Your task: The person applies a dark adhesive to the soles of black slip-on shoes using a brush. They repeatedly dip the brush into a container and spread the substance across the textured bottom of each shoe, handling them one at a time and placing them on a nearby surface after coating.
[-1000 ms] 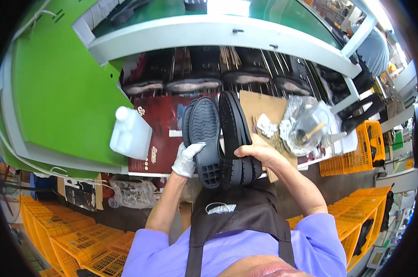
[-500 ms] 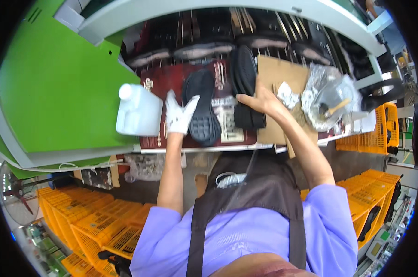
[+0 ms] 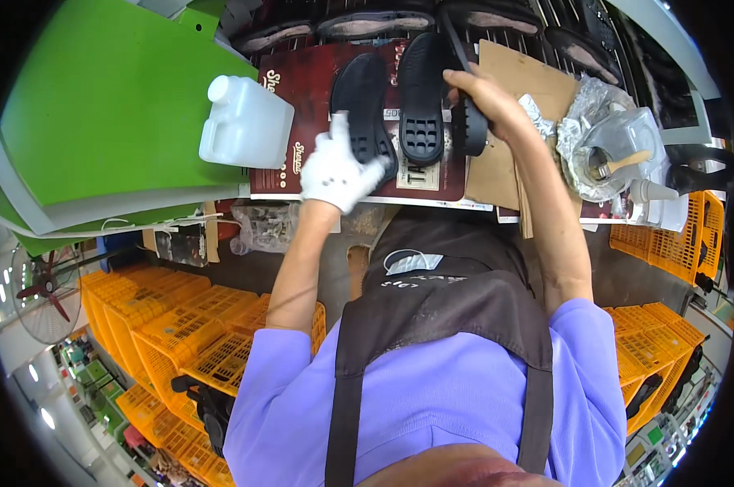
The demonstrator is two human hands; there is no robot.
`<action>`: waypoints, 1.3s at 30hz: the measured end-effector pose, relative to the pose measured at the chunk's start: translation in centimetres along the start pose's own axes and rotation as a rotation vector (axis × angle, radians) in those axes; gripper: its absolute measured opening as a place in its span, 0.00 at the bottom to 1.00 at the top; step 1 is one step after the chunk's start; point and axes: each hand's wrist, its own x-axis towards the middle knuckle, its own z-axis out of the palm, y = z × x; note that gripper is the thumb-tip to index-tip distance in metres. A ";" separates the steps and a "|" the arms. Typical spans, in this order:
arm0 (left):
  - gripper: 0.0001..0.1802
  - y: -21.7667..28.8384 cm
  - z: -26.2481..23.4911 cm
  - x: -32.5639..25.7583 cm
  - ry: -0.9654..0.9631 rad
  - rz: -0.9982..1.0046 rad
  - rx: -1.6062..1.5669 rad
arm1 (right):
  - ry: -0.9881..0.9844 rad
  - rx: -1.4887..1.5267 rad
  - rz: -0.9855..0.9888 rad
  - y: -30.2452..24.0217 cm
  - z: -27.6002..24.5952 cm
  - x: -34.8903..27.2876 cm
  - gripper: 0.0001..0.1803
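Two black shoe soles lie tread-up, side by side, on a dark red printed board (image 3: 294,97). My left hand (image 3: 338,172), in a white glove, grips the near end of the left sole (image 3: 360,101). The right sole (image 3: 422,97) lies free just beside it. My bare right hand (image 3: 487,96) holds a third black sole (image 3: 469,130) on its edge, right of the pair and over the seam between the red board and a brown cardboard sheet (image 3: 533,85).
A white plastic jug (image 3: 245,122) stands left of the soles against a green panel (image 3: 107,114). A foil-lined bowl with a brush (image 3: 614,142) sits at the right. More soles lie on a rack (image 3: 375,24) beyond. Orange crates (image 3: 180,325) are stacked below.
The soles I held up together have come down onto the red board; two now lie flat, my left hand stays on one, and my right hand has moved right with another.
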 end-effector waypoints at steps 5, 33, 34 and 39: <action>0.39 -3.5 -0.9 1.2 0.090 -0.023 -0.958 | 0.008 -0.283 -0.142 0.2 -1.8 -1.6 0.35; 0.34 16.5 5.1 -2.0 -1.006 0.052 -2.116 | 0.603 -0.765 -0.381 0.7 -26.4 -15.5 0.13; 0.34 16.5 5.2 -2.1 -1.001 0.053 -2.126 | 0.536 -0.680 -0.333 0.6 -26.2 -16.0 0.12; 0.34 16.0 6.8 -1.6 -1.160 0.116 -2.229 | 0.170 -0.754 -0.305 2.1 -24.0 -17.1 0.10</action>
